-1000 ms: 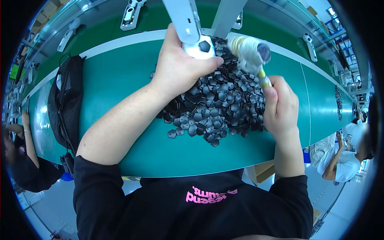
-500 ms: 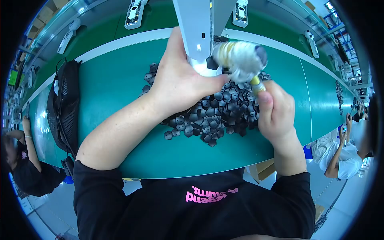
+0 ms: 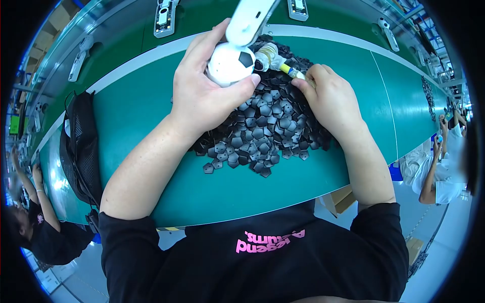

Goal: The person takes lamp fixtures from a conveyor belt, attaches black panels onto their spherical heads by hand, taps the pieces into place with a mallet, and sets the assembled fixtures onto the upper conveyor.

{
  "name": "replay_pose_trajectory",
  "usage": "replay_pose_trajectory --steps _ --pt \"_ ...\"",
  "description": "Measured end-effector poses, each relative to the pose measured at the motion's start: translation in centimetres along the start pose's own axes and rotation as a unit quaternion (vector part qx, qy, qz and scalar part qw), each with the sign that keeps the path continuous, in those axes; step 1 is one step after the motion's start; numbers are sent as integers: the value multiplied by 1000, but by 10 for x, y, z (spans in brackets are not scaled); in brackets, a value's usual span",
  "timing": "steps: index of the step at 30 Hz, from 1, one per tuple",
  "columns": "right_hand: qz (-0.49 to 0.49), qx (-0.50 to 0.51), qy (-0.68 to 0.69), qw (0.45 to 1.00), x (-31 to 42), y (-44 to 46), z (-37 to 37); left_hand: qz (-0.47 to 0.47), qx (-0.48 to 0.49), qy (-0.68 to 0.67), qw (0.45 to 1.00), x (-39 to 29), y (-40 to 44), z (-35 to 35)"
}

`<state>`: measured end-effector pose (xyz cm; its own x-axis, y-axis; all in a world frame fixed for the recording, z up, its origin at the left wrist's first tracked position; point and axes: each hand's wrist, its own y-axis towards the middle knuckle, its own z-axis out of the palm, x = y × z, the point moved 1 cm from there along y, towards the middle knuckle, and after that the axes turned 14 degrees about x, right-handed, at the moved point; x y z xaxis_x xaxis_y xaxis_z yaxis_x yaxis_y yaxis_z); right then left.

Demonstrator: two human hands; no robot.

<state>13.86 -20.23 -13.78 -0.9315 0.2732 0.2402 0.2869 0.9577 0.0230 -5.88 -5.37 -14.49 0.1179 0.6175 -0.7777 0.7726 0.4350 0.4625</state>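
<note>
My left hand (image 3: pixel 204 88) grips a white device with a round, ball-like head (image 3: pixel 228 64) that has a black pentagon (image 3: pixel 246 59) on its right side. The device's long white body (image 3: pixel 248 22) extends up and to the right. In my right hand (image 3: pixel 326 93) is a mallet, held by its yellow handle (image 3: pixel 292 70). The mallet's wrapped head (image 3: pixel 268 56) is right beside the ball-like head; whether they touch is unclear. Beneath both hands lies a heap of black pentagon pieces (image 3: pixel 268 121) on the green table (image 3: pixel 202 194).
A black mesh bag (image 3: pixel 81 146) with a cable lies at the left. Beyond the table's pale rail, several white devices (image 3: pixel 164 19) rest on a green surface. A cardboard box (image 3: pixel 339 201) stands below the front edge. People sit at far left and right.
The ball-like head has moved left and turned, showing more of its white surface. My right hand has moved up and slightly left, bringing the mallet head lower beside the ball, over the heap.
</note>
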Motion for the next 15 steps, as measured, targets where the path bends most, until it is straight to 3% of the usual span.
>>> replay_pose_trajectory --steps 2,3,6,10,15 --pt "-11 -5 0 1000 2 0 2 -4 -27 -142 989 3 -2 2" --pt "-11 -3 -1 1000 3 -1 1 -5 -29 -143 989 2 -2 1" --pt "-22 21 -8 1000 2 -1 -1 -81 -49 -310 946 -3 2 -7" --pt "-100 -57 -22 993 5 -4 -4 -102 -57 -411 904 2 3 -4" --pt "-224 15 28 974 10 -11 -10 -97 -53 -399 910 5 2 3"
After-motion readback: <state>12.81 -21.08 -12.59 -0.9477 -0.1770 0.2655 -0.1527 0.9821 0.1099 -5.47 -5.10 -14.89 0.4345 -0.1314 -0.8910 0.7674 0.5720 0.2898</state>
